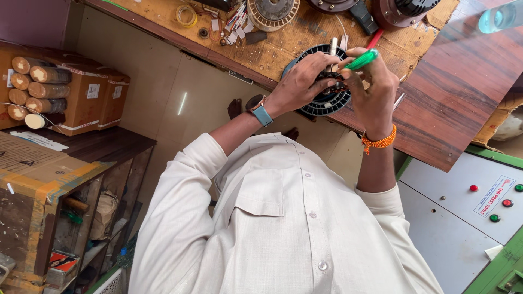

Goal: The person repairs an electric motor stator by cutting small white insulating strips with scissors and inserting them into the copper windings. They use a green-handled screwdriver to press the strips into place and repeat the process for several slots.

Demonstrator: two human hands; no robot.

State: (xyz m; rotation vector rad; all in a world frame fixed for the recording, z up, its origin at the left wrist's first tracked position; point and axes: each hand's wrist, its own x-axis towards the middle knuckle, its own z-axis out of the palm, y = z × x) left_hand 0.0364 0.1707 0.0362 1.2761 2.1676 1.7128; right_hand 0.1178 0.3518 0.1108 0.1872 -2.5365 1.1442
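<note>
Fingers [321, 68] of the left hand [302, 81] curl down over the middle of a black round stator [318, 103], pressing on its windings; whether they pinch anything there cannot be told. The right hand [373, 90] is closed around a green-handled tool [362, 59], its handle slanting up and to the right out of the fist while the working end is hidden between the two hands. Both hands meet over the stator, which lies flat at the near edge of the counter [447, 92], partly on a sheet of worn cardboard [283, 49] and partly on the dark wood grain. A blue watch [261, 113] sits on the left wrist and an orange thread band [378, 142] on the right. Farther along the cardboard lie a pale ribbed rotor [272, 12], a roll of yellow tape [187, 15], scraps of wire [231, 27] and two dark round motor housings [400, 11], all well apart from the hands. To the left stands a wooden shelf [98, 144] carrying brown boxes [90, 98] and a stack of paper-wrapped rolls [32, 81]. At lower right is a grey panel [452, 218] with red and green buttons [494, 218]. The person wears a cream shirt [283, 228].
</note>
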